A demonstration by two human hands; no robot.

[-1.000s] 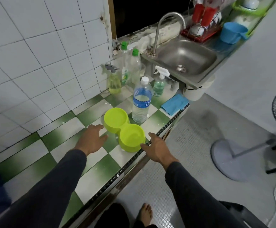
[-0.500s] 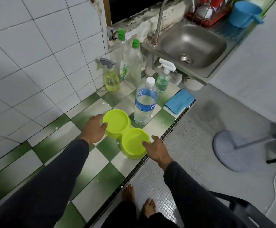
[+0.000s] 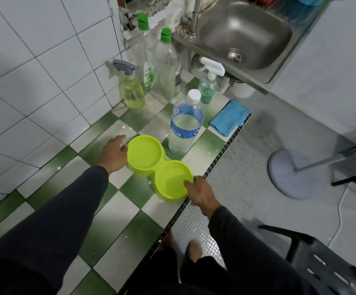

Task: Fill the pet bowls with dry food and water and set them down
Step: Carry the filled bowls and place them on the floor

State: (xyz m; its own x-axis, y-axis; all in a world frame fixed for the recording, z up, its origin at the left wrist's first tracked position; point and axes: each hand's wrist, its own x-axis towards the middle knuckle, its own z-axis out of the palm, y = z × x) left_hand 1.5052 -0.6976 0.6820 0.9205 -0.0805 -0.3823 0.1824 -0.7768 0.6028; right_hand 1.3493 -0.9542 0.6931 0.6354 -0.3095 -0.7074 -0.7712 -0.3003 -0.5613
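Lime-green double pet bowl (image 3: 158, 169) sits empty on the checkered counter (image 3: 117, 209).

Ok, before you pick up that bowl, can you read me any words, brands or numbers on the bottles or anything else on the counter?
Nothing can be read in full.
Water bottle: blue label with white print, only a partial "C" shows at its edge; the rest is too blurred.
Green-capped bottle: green and white label, print too small to read.
Double pet bowl, spray bottles and blue cloth: no text visible.
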